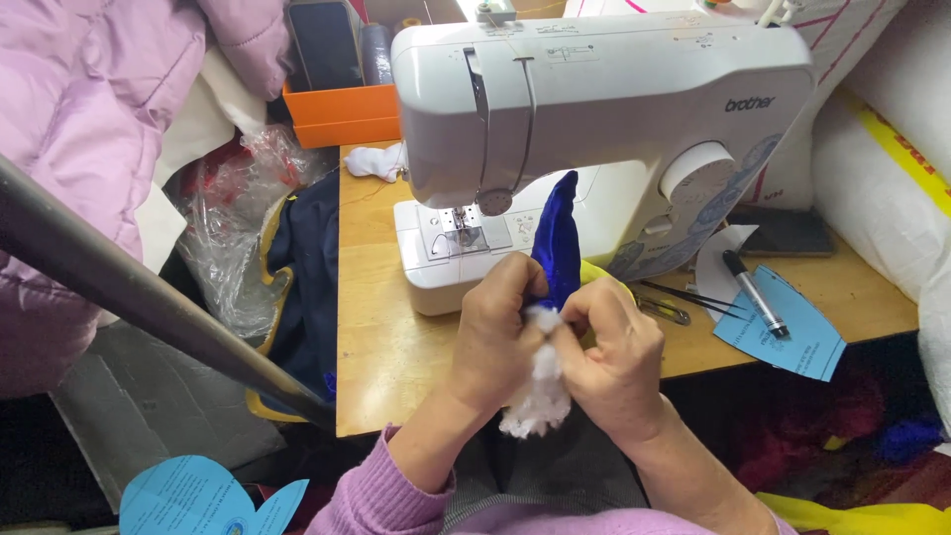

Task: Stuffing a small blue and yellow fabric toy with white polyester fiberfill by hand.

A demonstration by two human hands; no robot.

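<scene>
Both hands pinched shut on work held in front of machine: left hand [500, 332] closed round base of blue fabric piece [557, 243], fingertips pressed on white stuffing [540, 381]; right hand [619, 357] gripping same tuft from other side, thumb & fingers together. Blue piece upright, tapering to a point, tip overlapping front of machine body. Stuffing hanging below hands in a loose clump, over lap, just past table edge. Yellow cloth edge [599, 269] visible behind right hand; what it belongs to unclear.

Surface: wooden table [381, 347], light brown, worn finish, front edge near hands. White sewing machine [594, 129] at centre-back, needle area to left of blue piece. Right of machine: dark pen [755, 294] lying on blue paper pattern [792, 337], white round paper piece [715, 266], thin metal tool [669, 309] w/ dark needles beside it, dark phone [788, 233] further back. White scrap [376, 160] at far-left table corner.

Room: orange box [342, 114] behind table; crumpled clear plastic [233, 228] & navy cloth w/ yellow trim [302, 267] draped off left edge; lilac padded jacket [89, 119] at far left; grey metal bar [149, 297] crossing diagonally. Blue paper cutouts [193, 495] bottom left. White roll w/ yellow stripe [882, 168] at right. Lilac sleeves [381, 490] on forearms.
</scene>
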